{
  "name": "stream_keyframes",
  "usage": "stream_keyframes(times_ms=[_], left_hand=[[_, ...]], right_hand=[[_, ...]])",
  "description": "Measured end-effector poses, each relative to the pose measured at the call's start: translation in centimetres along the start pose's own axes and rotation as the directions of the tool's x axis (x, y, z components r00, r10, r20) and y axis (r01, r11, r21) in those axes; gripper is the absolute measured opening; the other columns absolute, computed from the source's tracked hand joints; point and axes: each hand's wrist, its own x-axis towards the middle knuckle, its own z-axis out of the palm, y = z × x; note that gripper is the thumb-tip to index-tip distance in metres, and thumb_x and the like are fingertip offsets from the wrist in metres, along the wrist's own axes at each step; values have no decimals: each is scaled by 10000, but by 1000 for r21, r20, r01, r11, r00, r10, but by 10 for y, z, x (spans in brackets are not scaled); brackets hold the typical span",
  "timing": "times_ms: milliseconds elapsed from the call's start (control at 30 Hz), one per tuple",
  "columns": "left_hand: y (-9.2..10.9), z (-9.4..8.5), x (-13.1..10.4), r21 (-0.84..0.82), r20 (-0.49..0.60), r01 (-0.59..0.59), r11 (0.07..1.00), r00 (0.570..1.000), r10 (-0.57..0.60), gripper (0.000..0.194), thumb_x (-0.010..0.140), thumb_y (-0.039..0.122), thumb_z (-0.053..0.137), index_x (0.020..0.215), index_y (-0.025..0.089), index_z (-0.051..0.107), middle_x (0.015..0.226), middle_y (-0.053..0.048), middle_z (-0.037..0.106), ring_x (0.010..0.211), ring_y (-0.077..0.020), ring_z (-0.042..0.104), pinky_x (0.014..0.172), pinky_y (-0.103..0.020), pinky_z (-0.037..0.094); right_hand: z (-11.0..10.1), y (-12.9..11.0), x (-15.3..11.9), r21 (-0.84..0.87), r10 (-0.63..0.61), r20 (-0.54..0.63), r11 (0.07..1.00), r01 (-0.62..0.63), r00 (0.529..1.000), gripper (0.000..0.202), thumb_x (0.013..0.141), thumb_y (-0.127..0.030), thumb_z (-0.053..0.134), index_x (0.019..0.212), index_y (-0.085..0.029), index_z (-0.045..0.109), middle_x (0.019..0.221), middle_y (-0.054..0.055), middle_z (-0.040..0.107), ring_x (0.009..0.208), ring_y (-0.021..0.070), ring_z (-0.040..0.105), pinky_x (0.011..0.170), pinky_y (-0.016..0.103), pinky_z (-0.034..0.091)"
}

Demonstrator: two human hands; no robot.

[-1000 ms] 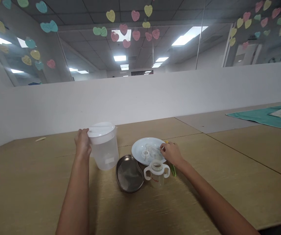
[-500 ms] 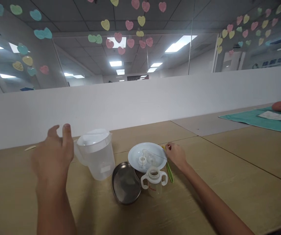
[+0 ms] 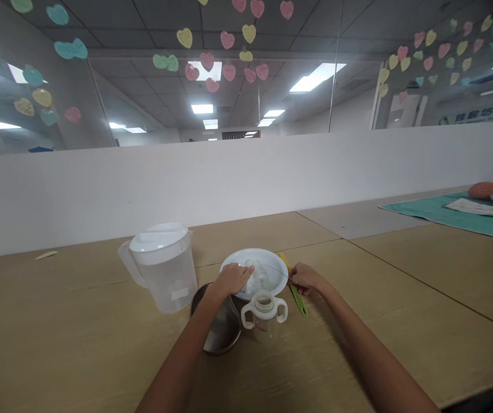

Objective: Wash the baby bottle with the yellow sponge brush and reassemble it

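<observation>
My left hand (image 3: 233, 279) is over the left side of a white plate (image 3: 278, 282), fingers drawn together against clear and white bottle parts (image 3: 260, 277) lying there. What it grips is hidden. To the plate's right, my right hand (image 3: 305, 277) is closed on a thin metal rod (image 3: 277, 269) that reaches over the plate. Beneath that hand lies a brush with a green handle (image 3: 298, 301) and a yellow end. A clear baby bottle with white handles (image 3: 264, 307) stands uncapped in front of the plate. My left forearm partly covers a metal kidney dish (image 3: 225, 332).
A lidded clear plastic pitcher (image 3: 167, 281) stands left of the kidney dish. A flat pale piece (image 3: 46, 254) lies far left. On the far right, a green cloth (image 3: 444, 215) carries a white patterned cloth and a reddish item (image 3: 486, 189). A white wall (image 3: 229, 178) borders the table's back.
My left hand has moved right and down from beside the pitcher to the plate, closing onto the bottle parts. My right hand stays by the plate's right edge with the thin rod.
</observation>
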Motion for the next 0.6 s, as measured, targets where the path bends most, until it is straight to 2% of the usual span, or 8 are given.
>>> stream_keyframes(times_ms=[67, 167, 267, 400, 500, 600], left_hand=[[-3, 6, 2, 20, 15, 2, 1000, 1000, -2, 483, 924, 365, 270, 769, 148, 673, 861, -129, 688, 904, -208, 611, 853, -347, 411], [-3, 4, 2, 5, 3, 14, 1000, 1000, -15, 409, 891, 333, 347, 757, 147, 686, 852, -119, 697, 903, -209, 608, 856, -343, 407], [0, -1, 2, -42, -54, 35, 999, 998, -37, 290, 834, 263, 431, 799, 143, 694, 882, -109, 702, 908, -201, 609, 854, -314, 410], [1, -9, 4, -123, -149, 52, 991, 986, -70, 225, 791, 177, 460, 877, 144, 666, 960, -87, 691, 912, -177, 614, 835, -277, 428], [0, -14, 4, -301, -258, 45, 953, 958, -127, 166, 756, 134, 477, 832, 146, 624, 869, -70, 688, 809, -156, 627, 760, -257, 454], [2, -21, 2, -608, -347, -36, 793, 911, -224, 157, 718, 120, 517, 868, 152, 553, 767, -36, 662, 683, -129, 618, 669, -236, 468]], right_hand=[[-2, 0, 1, -74, -6, -143, 997, -4, 990, 120, 716, -201, 554, 642, -138, 623, 620, 78, 655, 552, 162, 617, 492, 220, 404], [-6, 0, 1, -146, -41, -319, 989, -6, 947, 211, 795, -235, 479, 843, -145, 664, 845, 127, 689, 802, 210, 642, 588, 235, 394], [-10, -4, -4, -135, -71, -433, 991, 14, 898, 336, 881, -322, 373, 994, -164, 647, 898, 119, 689, 834, 207, 634, 587, 241, 356], [-14, -13, -16, -97, -109, -597, 993, 63, 795, 392, 899, -385, 336, 1095, -209, 627, 942, 98, 686, 817, 200, 628, 560, 246, 312], [-14, -20, -24, -92, -143, -665, 990, 109, 733, 382, 888, -343, 341, 1088, -202, 634, 910, 94, 684, 781, 188, 617, 553, 243, 304], [-12, -27, -31, -138, -262, -713, 962, 236, 650, 364, 862, -266, 352, 1074, -197, 641, 890, 68, 670, 764, 163, 596, 570, 230, 326]])
